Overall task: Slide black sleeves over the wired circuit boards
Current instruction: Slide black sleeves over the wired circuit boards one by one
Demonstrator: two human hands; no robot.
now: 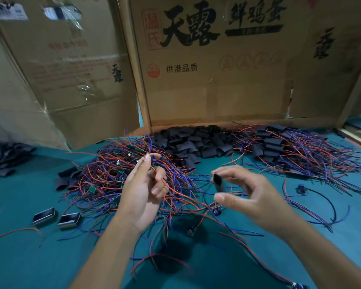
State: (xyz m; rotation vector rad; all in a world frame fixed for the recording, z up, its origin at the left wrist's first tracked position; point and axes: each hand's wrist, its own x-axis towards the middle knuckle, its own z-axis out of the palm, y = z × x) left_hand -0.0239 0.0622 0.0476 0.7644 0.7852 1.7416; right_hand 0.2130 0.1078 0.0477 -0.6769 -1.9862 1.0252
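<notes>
the right hand (252, 197) pinches a short black sleeve (218, 182); the left hand (143, 190) pinches a wired board's red and blue wires (165, 182) above the tangled pile. the brown cardboard box (217, 84) behind reads "天露" and "供港品质".

We see the wire tangle (121, 174) on the surface (29, 257); behind it stand boxes (206, 80), right of it lies the sleeve pile (196, 142), and left-front two trays (56, 217).
</notes>
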